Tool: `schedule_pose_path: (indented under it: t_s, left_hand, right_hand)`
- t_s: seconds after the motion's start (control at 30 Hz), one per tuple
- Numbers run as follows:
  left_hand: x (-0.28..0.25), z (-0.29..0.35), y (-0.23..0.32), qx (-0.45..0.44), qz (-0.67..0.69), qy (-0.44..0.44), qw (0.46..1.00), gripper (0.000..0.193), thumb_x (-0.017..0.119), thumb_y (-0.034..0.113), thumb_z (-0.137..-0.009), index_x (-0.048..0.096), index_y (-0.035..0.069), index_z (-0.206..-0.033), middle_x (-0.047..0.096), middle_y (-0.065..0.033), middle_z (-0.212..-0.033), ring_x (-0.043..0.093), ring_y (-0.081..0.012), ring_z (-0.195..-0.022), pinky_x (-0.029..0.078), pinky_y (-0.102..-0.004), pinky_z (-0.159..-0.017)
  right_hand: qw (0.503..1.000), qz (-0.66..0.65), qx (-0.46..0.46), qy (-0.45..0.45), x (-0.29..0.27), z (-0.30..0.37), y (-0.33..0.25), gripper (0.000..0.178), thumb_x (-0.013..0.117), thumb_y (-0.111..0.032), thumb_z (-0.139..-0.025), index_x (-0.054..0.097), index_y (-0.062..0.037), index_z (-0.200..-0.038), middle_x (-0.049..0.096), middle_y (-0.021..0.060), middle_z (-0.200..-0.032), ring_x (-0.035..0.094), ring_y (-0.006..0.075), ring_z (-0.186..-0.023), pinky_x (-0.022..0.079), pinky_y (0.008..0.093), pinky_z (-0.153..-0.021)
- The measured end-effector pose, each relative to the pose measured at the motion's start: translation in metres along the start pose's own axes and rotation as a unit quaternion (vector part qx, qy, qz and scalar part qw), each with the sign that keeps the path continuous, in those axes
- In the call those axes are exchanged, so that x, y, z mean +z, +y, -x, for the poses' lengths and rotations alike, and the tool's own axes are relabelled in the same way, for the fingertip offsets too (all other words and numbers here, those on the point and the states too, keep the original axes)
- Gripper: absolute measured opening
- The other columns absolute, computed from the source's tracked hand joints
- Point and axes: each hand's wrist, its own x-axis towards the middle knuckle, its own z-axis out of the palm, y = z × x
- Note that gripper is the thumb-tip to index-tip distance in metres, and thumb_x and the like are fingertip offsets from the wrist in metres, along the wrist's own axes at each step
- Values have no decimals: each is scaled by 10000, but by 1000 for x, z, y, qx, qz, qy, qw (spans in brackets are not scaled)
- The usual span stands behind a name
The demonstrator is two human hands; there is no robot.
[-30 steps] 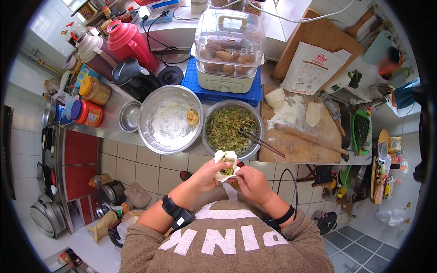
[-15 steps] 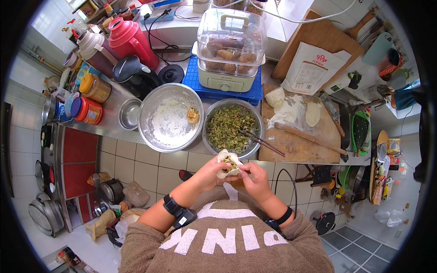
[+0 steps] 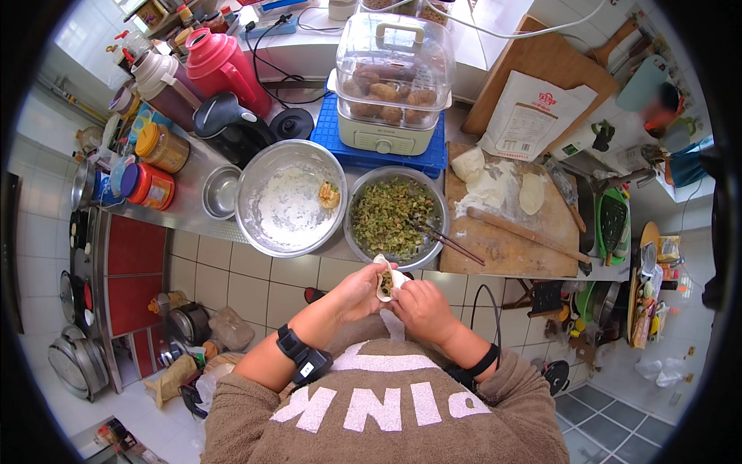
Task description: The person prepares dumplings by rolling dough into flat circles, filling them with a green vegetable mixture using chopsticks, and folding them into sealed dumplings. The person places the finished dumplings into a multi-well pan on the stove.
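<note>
Floor [image 3: 247,271]: beige square tiles with dark joints, left of centre; grey tiles [image 3: 599,421] with pale joints at lower right. Left wall [image 3: 39,255]: white tile, curving along the frame's rim. Metal counter [image 3: 184,210] runs from mid-left toward centre. Cabinet [image 3: 137,251] with glossy red panels stands at mid-left. White ledge [image 3: 305,56] behind the counter, near the top edge. Light: bright, palest at upper left and along the ledge.

- We see a white, curved dough wrapper [image 3: 398,277].
- We see green, brown-speckled chopped filling [image 3: 389,219].
- Our fuzzy brown fabric top [image 3: 352,433] bears white lettering.
</note>
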Motion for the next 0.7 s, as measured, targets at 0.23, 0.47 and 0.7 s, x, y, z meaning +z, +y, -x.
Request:
schedule_pose_path:
  t_s: [0.23, 0.47, 0.7]
  left_hand:
    - [6, -1, -6, 19, -47, 4, 999, 362, 360, 298, -1066, 445, 86, -1346, 536, -111, -1300, 576, -242, -1175, 485, -420, -1019]
    - [12, -1, -10, 65, -108, 24, 992, 395, 442, 280, -1034, 413, 100, -1385, 526, -105, -1323, 556, -241, -1227, 486, -431, -1045]
    - [-3, 2, -3, 92, 73, -154, 981, 580, 465, 266, -1038, 260, 120, -1560, 486, -94, -1432, 513, -221, -1303, 441, -434, -1102]
  right_hand:
    - [968, -180, 167, 58, 2, 5, 1, 142, 684, -43, -873, 586, -43, -976, 612, 97, -790, 625, 235, -707, 489, 328, -640]
    - [852, -412, 305, 106, 11, 6, 0, 107, 635, -29, -956, 587, -10, -1051, 654, 34, -857, 631, 91, -767, 520, 252, -673]
    - [719, -571, 359, 169, 12, 9, 16, 109, 632, -127, -995, 604, -27, -1027, 675, 35, -863, 622, 71, -719, 528, 218, -656]
